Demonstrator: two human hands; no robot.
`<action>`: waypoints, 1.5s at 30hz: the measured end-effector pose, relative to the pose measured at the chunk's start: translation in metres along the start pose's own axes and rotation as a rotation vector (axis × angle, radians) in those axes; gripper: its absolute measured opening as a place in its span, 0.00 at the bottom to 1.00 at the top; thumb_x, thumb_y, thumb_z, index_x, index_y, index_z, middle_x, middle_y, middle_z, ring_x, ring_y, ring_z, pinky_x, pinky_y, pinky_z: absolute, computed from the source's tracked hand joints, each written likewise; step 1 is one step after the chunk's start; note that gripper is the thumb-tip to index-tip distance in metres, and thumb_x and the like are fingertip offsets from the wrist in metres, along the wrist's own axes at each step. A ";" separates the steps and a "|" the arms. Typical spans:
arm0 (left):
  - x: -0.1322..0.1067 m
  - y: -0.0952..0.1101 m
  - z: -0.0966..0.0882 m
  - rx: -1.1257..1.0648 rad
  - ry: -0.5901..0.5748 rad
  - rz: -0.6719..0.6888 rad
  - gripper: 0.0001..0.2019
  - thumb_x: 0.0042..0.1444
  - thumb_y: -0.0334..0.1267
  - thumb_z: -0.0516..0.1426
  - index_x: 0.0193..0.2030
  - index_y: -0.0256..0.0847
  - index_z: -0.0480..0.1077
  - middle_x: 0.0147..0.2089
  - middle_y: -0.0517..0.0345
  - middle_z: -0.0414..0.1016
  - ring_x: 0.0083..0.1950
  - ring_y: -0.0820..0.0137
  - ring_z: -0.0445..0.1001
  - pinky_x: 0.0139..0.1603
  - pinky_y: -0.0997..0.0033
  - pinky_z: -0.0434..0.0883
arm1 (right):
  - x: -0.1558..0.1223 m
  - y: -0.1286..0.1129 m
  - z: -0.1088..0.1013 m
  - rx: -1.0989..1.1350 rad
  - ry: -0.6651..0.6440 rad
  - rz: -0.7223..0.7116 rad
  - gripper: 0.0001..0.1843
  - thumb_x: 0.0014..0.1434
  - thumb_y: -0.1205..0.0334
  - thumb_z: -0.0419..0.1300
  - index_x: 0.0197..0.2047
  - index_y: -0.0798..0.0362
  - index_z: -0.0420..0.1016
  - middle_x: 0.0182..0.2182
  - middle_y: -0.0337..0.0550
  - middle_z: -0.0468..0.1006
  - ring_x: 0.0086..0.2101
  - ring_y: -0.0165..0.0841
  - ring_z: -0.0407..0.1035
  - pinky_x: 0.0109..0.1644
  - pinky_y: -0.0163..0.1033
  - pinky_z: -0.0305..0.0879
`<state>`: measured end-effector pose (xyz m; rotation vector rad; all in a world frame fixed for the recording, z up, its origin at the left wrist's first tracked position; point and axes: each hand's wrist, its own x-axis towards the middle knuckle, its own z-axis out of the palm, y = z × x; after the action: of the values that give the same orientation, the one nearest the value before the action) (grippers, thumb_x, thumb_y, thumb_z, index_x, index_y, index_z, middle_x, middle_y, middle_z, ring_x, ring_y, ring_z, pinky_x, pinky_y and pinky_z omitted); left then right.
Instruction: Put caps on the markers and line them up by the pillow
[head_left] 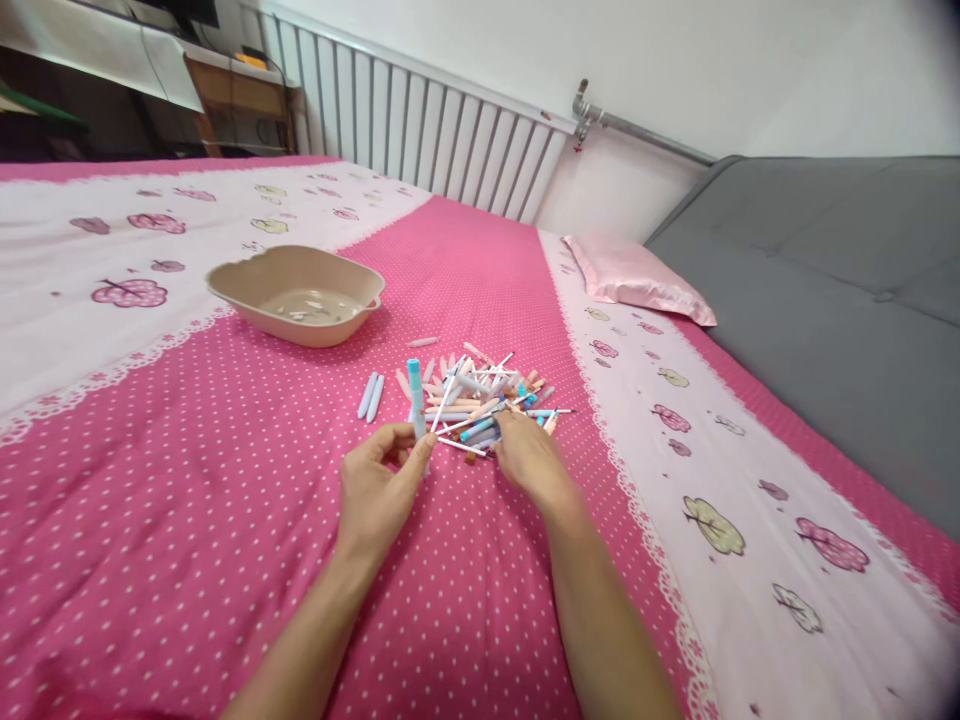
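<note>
A heap of pens and pen parts (484,395) in blue, pink and white lies on the pink dotted bedsheet (225,520). My left hand (379,485) pinches a light blue pen barrel (415,395) and holds it upright just left of the heap. At the heap's near edge, my right hand (529,455) reaches in with fingers curled over the pens; whatever the fingertips hold is hidden. Two pale lilac barrels (370,397) lie side by side left of the heap.
A beige plastic basin (296,293) sits further back to the left. A pink pillow (634,280) lies at the back right, beside a grey couch or mattress (825,300). A white radiator (420,125) lines the far wall.
</note>
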<state>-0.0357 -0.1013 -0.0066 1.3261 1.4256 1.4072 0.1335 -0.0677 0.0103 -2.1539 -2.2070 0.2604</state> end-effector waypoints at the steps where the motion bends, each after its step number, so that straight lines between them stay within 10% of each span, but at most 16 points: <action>1: 0.000 0.000 0.000 0.000 0.001 0.001 0.13 0.49 0.45 0.60 0.34 0.35 0.74 0.28 0.59 0.74 0.26 0.75 0.65 0.28 0.75 0.64 | -0.001 -0.002 -0.001 0.004 -0.007 -0.002 0.16 0.57 0.69 0.51 0.49 0.56 0.70 0.49 0.53 0.74 0.50 0.42 0.67 0.49 0.41 0.60; 14: 0.000 -0.002 0.001 -0.014 -0.016 -0.021 0.15 0.48 0.46 0.61 0.34 0.35 0.74 0.29 0.58 0.74 0.26 0.74 0.66 0.28 0.75 0.64 | 0.038 0.064 0.022 0.144 0.358 0.198 0.22 0.59 0.70 0.49 0.56 0.57 0.69 0.45 0.53 0.77 0.47 0.41 0.69 0.52 0.42 0.60; 45: -0.004 -0.004 0.003 0.131 -0.155 0.017 0.13 0.51 0.45 0.57 0.35 0.36 0.74 0.24 0.61 0.71 0.23 0.74 0.62 0.26 0.75 0.61 | 0.042 0.070 0.022 0.451 0.555 0.115 0.10 0.58 0.60 0.52 0.39 0.55 0.71 0.38 0.49 0.77 0.40 0.37 0.71 0.46 0.43 0.64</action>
<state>-0.0324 -0.1035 -0.0120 1.4996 1.4251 1.2105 0.1981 -0.0261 -0.0252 -1.8231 -1.5503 0.1243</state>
